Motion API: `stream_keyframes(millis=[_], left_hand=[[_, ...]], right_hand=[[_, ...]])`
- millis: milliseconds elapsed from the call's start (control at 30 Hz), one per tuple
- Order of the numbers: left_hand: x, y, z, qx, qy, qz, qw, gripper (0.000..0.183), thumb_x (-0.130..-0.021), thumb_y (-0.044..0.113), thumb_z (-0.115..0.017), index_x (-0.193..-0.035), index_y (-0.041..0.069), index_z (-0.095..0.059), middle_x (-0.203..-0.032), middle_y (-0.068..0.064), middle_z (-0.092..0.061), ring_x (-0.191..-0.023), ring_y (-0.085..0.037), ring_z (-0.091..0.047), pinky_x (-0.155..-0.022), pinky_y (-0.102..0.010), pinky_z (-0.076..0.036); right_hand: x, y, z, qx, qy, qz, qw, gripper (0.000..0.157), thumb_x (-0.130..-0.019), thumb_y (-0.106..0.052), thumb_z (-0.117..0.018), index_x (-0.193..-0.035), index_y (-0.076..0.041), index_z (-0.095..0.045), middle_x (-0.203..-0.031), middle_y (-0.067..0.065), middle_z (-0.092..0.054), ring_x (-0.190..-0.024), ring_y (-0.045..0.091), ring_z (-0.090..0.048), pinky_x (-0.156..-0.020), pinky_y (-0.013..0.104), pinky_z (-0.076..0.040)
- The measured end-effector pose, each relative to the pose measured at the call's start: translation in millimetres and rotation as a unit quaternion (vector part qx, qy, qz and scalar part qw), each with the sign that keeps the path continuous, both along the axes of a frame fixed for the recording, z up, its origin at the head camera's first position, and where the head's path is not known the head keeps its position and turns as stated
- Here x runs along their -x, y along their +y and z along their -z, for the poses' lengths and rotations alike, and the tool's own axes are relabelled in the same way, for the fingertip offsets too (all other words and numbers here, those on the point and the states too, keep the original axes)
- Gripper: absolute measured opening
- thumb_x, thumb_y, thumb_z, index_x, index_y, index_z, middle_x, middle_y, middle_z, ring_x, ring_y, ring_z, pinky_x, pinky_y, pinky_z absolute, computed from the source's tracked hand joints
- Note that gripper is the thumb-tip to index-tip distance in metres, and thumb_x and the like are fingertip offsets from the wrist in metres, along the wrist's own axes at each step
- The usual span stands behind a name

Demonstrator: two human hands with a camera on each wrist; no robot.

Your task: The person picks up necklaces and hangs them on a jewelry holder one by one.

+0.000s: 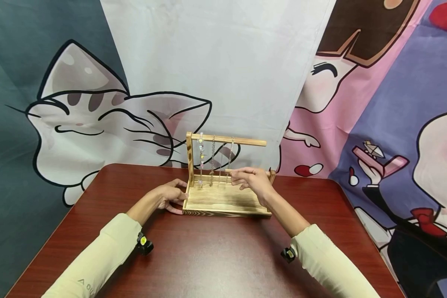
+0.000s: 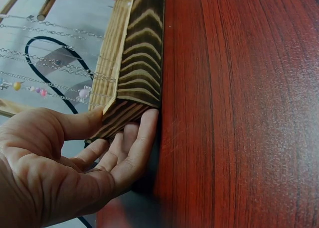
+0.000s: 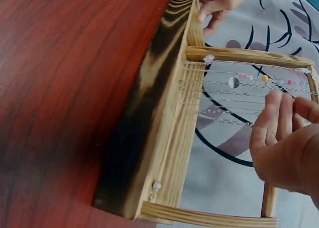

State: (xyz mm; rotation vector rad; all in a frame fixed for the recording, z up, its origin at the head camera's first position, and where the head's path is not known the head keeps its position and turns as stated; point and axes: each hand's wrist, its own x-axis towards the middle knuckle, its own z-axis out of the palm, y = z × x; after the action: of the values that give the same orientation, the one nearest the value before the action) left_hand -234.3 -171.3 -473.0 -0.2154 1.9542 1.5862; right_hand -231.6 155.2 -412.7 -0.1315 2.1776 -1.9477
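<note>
A wooden jewelry stand (image 1: 223,200) has a tray base, a tall upper bar (image 1: 246,141) and a shorter lower bar (image 2: 49,6). My left hand (image 1: 170,195) grips its left end, thumb on the tray rim and fingers against the outer side (image 2: 124,121). Several thin silver chains and a beaded necklace (image 1: 201,155) hang from the upper bar. My right hand (image 1: 254,182) is raised by the free end of the lower bar, fingers bent and thumb near them. In the right wrist view, its fingertips (image 3: 273,98) hide whether anything thin lies between them.
Brown bands (image 1: 272,175) loop round the lower bar's right end. A small pearly bead piece (image 3: 156,185) is at the tray's right end. The red-brown wooden table (image 1: 208,252) lies under the stand, and a cartoon-printed cloth (image 1: 223,74) hangs behind it.
</note>
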Motion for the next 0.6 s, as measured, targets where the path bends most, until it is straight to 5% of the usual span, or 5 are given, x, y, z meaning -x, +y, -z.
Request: stream_keyframes(millis=[133, 333, 600], left_hand=[[0.3, 0.3, 0.3, 0.001, 0.001, -0.001, 1.0, 0.056, -0.112, 0.0, -0.06, -0.16, 0.008, -0.032, -0.111, -0.017, -0.072, -0.101, -0.027, -0.074, -0.083, -0.051, -0.073], [0.2, 0.8, 0.2, 0.0, 0.004, -0.001, 1.0, 0.056, -0.112, 0.001, -0.06, -0.161, 0.007, -0.032, -0.112, -0.017, -0.071, -0.103, -0.028, -0.074, -0.083, -0.051, -0.073], [-1.7, 0.7, -1.0, 0.005, 0.005, 0.001, 1.0, 0.055, -0.113, 0.002, -0.06, -0.16, 0.007, -0.032, -0.114, -0.018, -0.071, -0.105, -0.029, -0.074, -0.083, -0.051, -0.073]], right_hand=[[-2.1, 1.9, 8.5, -0.029, 0.012, -0.041, 0.999, 0.034, -0.108, -0.019, -0.074, -0.133, 0.004, -0.078, -0.133, 0.022, -0.081, -0.103, 0.015, -0.082, -0.096, 0.042, -0.069], [-1.4, 6.6, 28.7, -0.119, 0.044, -0.056, 0.99, 0.03, -0.108, -0.019, -0.074, -0.128, 0.001, -0.082, -0.132, 0.02, -0.082, -0.116, 0.033, -0.082, -0.104, 0.057, -0.067], [-4.6, 8.9, 52.3, -0.326, 0.112, -0.06, 0.937, 0.047, -0.111, -0.027, -0.068, -0.145, 0.006, -0.07, -0.148, 0.024, -0.073, -0.143, 0.044, -0.067, -0.127, 0.062, -0.052]])
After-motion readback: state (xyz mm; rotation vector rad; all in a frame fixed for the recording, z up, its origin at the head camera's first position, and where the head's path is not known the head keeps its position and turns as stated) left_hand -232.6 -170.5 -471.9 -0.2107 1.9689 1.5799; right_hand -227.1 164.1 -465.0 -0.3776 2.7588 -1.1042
